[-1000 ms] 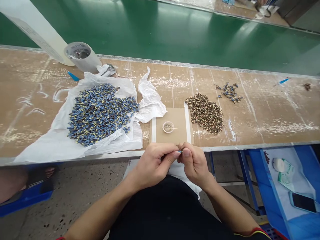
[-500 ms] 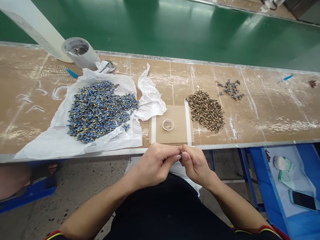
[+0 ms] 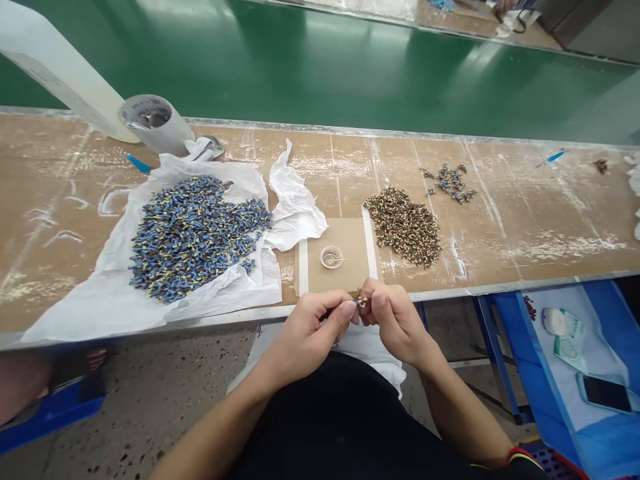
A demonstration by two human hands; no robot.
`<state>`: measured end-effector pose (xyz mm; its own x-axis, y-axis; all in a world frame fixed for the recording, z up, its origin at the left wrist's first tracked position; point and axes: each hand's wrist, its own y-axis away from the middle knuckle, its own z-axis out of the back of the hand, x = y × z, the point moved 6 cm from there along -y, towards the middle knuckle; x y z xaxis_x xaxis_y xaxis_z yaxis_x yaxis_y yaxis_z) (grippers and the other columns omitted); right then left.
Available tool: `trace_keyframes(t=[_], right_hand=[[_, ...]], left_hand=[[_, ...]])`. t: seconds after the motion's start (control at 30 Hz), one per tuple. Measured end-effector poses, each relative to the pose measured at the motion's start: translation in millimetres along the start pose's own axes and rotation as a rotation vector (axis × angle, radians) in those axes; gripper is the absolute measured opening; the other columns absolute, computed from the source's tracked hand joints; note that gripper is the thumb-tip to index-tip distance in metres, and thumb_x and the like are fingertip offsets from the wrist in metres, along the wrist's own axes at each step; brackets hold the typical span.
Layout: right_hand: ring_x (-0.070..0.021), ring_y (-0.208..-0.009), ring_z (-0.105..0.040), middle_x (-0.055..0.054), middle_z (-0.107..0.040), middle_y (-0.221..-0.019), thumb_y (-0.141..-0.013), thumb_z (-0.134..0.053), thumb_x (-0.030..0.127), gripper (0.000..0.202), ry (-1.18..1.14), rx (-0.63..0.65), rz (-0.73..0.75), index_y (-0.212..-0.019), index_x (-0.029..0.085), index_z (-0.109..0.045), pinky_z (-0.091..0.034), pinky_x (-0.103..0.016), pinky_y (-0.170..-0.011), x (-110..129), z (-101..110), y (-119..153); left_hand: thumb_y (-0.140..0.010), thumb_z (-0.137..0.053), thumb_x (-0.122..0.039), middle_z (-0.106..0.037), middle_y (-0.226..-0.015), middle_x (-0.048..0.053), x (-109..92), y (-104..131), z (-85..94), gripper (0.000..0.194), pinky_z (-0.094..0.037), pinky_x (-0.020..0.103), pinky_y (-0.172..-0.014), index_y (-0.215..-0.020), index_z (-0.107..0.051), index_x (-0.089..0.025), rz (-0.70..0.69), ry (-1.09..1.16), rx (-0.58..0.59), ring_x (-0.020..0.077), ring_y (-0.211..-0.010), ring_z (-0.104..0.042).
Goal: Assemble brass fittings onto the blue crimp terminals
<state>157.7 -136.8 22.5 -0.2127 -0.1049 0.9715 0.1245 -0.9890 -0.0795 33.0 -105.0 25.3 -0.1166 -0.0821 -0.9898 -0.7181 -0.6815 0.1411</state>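
My left hand (image 3: 315,330) pinches a small blue piece (image 3: 357,302) at the table's front edge. Close against it, my right hand (image 3: 395,320) has its fingers closed at a small tan and brown piece (image 3: 363,303); the two pieces meet between my fingertips. Just beyond my hands, a small clear cup (image 3: 331,257) with a thin stick across it rests on a cardboard square (image 3: 345,233). A large pile of blue, yellow and dark pieces (image 3: 195,233) covers white paper on the left. To the right lies a brown and tan pile (image 3: 405,227).
A few blue and brown pieces (image 3: 453,183) lie at the back right. A tape roll (image 3: 170,130) and crumpled paper (image 3: 293,207) are behind on the left. A phone (image 3: 606,392) rests on a blue surface at lower right. Part of a person shows at lower left.
My fingertips have parted slightly, and the tan and brown piece now shows between them. The whole view has shifted a little.
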Motion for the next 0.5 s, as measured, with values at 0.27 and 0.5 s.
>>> trace_keyframes(t=[0.27, 0.5], right_hand=[[-0.0124, -0.061, -0.055, -0.001, -0.057, -0.072, -0.104, -0.030, 0.046, 0.039, -0.141, -0.099, -0.099, -0.101, 0.019, -0.058, -0.044, -0.025, -0.056, -8.8, -1.2, 3.5], [-0.0131, -0.083, -0.063, -0.007, -0.061, -0.112, -0.102, -0.043, 0.033, 0.030, -0.073, -0.058, -0.061, -0.129, 0.026, -0.053, -0.052, -0.027, -0.072, 0.4, 0.5, 7.5]], left_hand=[[-0.100, -0.046, -0.043, -0.043, -0.053, -0.004, 14.4, 1.6, -5.2, 0.039, -0.028, 0.022, -0.053, -0.079, -0.058, -0.013, 0.139, 0.330, -0.001, 0.0078, -0.051, -0.036], [-0.100, -0.044, -0.035, -0.031, -0.044, -0.008, 20.6, 0.5, -20.7, 0.039, -0.019, 0.018, -0.043, -0.067, -0.046, -0.015, 0.355, 0.893, 0.118, 0.0053, -0.040, -0.023]])
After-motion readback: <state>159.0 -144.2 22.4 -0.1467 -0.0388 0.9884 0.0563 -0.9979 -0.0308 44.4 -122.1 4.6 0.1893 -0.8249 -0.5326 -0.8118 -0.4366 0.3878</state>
